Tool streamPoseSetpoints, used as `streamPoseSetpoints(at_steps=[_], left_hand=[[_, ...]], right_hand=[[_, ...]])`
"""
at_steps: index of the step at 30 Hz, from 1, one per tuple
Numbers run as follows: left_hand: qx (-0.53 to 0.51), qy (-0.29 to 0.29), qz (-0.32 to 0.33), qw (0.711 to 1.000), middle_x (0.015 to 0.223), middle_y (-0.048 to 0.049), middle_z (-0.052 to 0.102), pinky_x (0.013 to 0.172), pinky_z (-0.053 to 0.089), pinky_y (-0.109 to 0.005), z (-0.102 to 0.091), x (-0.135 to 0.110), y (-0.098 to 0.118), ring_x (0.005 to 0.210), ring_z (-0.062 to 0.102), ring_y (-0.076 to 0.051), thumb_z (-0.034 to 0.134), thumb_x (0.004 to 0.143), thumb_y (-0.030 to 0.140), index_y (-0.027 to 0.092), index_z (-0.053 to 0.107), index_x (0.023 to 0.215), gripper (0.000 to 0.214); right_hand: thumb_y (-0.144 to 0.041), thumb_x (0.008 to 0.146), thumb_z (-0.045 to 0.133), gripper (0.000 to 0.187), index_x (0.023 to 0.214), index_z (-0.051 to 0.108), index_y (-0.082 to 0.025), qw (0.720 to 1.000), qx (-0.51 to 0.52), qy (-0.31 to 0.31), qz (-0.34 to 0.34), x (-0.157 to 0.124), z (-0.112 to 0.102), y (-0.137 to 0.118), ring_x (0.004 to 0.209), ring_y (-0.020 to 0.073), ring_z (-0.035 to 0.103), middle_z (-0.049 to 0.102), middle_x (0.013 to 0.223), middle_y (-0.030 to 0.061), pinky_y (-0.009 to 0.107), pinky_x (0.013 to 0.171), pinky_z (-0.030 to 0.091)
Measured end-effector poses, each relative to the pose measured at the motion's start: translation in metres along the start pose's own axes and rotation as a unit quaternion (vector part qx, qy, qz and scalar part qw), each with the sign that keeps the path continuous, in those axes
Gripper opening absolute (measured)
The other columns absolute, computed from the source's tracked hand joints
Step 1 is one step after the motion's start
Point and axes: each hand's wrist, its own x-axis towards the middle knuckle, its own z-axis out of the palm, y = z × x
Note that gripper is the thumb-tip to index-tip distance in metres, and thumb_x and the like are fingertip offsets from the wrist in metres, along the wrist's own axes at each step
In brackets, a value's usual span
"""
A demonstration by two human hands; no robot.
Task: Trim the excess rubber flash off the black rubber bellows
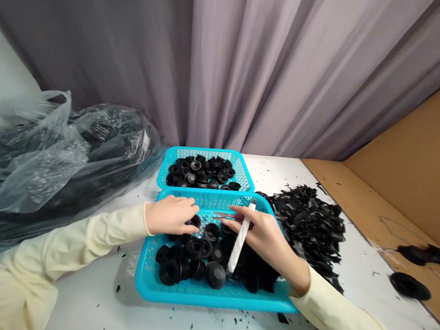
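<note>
A blue plastic basket [207,299] holds several black ribbed rubber bellows [171,272] and round caps. Over its left side, my left hand [172,215] has its fingers and thumb closed around a black rubber bellows [195,222]. My right hand [262,232], above the basket's right half, is closed on a slim tool with a white-wrapped handle [239,242], slanting down toward the pile. A thin metallic piece [221,216] sticks out leftward from between the right fingers; I cannot tell whether it belongs to the same tool.
Behind stands a second blue basket [163,167] with more black rubber parts. Black scraps [307,225] are heaped on the white table [82,297] at right. A clear plastic bag [67,171] of dark pieces lies left. A black ring-shaped part [410,286] rests near a brown board [421,132].
</note>
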Motion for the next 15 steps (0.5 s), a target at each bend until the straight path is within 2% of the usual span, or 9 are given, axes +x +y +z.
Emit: streamPoseSetpoints(at_steps=[3,7,11,15], left_hand=[[-0.017,-0.046,-0.012,0.999,0.106,-0.0079,0.064,0.08,0.054,-0.039,0.015,0.008,-0.001,0.092,0.063,-0.02,0.058,0.091,0.033,0.013,0.061,0.106,0.025],[-0.067,-0.048,-0.007,0.997,0.108,-0.0078,0.063,0.081,0.054,-0.04,0.018,0.009,-0.003,0.093,0.063,-0.02,0.058,0.091,0.033,0.013,0.06,0.11,0.027],[-0.127,0.028,-0.015,0.991,0.097,-0.0057,0.065,0.075,0.054,-0.036,0.016,-0.001,-0.002,0.083,0.064,-0.018,0.059,0.09,0.032,0.013,0.058,0.107,0.026],[-0.19,0.121,-0.024,0.974,0.097,-0.0066,0.065,0.069,0.052,-0.032,0.014,-0.016,0.002,0.073,0.063,-0.017,0.063,0.085,0.027,0.014,0.051,0.105,0.027]], right_hand=[[-0.035,0.094,0.055,0.022,0.1,0.062,-0.016,1.0,-0.015,-0.009,0.019,-0.001,-0.002,-0.004,0.07,0.0128,0.064,0.066,0.087,0.0016,0.031,0.065,0.055],[-0.035,0.094,0.055,0.022,0.09,0.063,-0.015,0.998,-0.02,-0.065,-0.008,-0.003,-0.002,-0.01,0.062,0.0103,0.062,0.065,0.078,-0.0007,0.027,0.059,0.053],[-0.036,0.094,0.056,0.023,0.089,0.063,-0.015,0.994,-0.029,-0.083,-0.057,-0.002,0.0,-0.012,0.062,0.0104,0.062,0.065,0.076,-0.0013,0.028,0.06,0.053],[-0.035,0.094,0.055,0.022,0.086,0.063,-0.016,0.994,-0.042,-0.026,-0.093,-0.002,0.0,-0.01,0.067,0.0118,0.062,0.065,0.079,-0.0005,0.03,0.066,0.053]])
